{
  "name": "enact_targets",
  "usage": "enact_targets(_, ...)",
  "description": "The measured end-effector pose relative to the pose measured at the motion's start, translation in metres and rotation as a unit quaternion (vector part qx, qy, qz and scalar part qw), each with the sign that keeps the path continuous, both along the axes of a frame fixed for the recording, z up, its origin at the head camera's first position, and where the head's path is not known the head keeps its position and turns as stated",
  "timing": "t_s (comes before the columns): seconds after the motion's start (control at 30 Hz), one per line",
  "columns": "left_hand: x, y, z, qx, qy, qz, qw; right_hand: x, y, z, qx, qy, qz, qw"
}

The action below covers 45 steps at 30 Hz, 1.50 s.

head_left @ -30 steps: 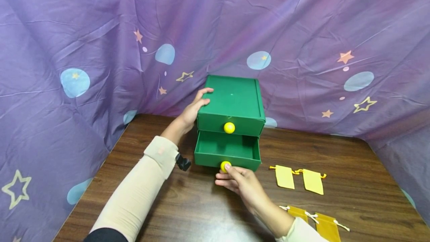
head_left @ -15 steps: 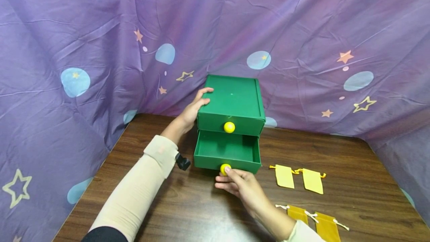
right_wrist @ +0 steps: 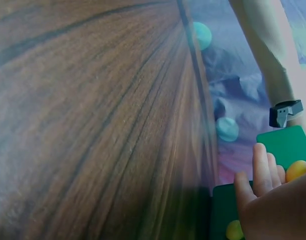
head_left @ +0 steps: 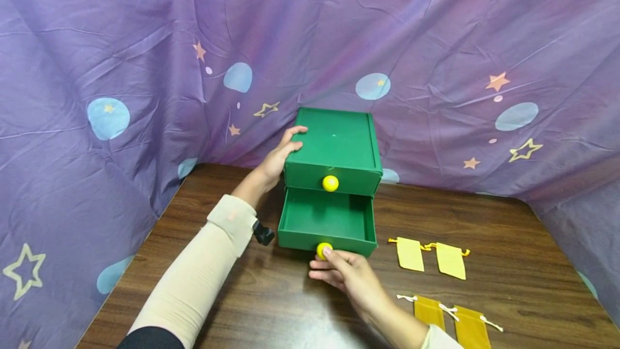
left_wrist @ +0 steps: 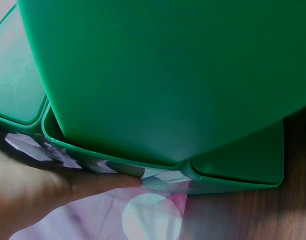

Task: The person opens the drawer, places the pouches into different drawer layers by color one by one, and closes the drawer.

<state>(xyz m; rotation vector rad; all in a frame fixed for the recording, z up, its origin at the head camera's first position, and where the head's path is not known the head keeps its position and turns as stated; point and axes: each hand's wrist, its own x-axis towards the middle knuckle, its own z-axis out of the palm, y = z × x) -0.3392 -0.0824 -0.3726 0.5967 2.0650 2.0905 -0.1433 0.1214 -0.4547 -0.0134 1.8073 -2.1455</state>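
Observation:
A green two-drawer box (head_left: pixel 334 139) stands on the wooden table, with its upper drawer closed and its lower drawer (head_left: pixel 326 220) pulled out. Nothing lies on the visible floor of that drawer. With thumb and fingers, my right hand (head_left: pixel 356 279) pinches the round yellow knob (head_left: pixel 323 251) on the lower drawer's front. The upper drawer's knob (head_left: pixel 330 183) stays untouched. My left hand (head_left: pixel 277 161) rests against the box's left side, fingertips over its top edge. In the left wrist view, a straight finger (left_wrist: pixel 108 183) of that hand lies along the green side.
Two pale yellow drawstring pouches (head_left: pixel 410 255) lie to the right of the box. Nearer the front are two mustard drawstring pouches (head_left: pixel 471 328), partly cut off by the frame. A purple cloth (head_left: pixel 436 42) with stars hangs behind the table.
The lower drawer has slid a little farther out toward me, with my right hand drawing its knob along. The box and my left hand have stayed in place.

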Motion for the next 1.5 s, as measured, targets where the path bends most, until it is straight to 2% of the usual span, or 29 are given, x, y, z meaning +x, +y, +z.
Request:
enact_targets(0.5, -0.002, 0.000, -0.002, 0.003, -0.002, 0.002, 1.0000, 0.011, 0.001, 0.000, -0.006, -0.006, 0.011, 0.9999)
enact_targets(1.5, 0.000, 0.000, 0.000, 0.000, -0.002, -0.001, 1.0000, 0.033, 0.006, -0.004, -0.008, -0.017, 0.047, 0.9987)
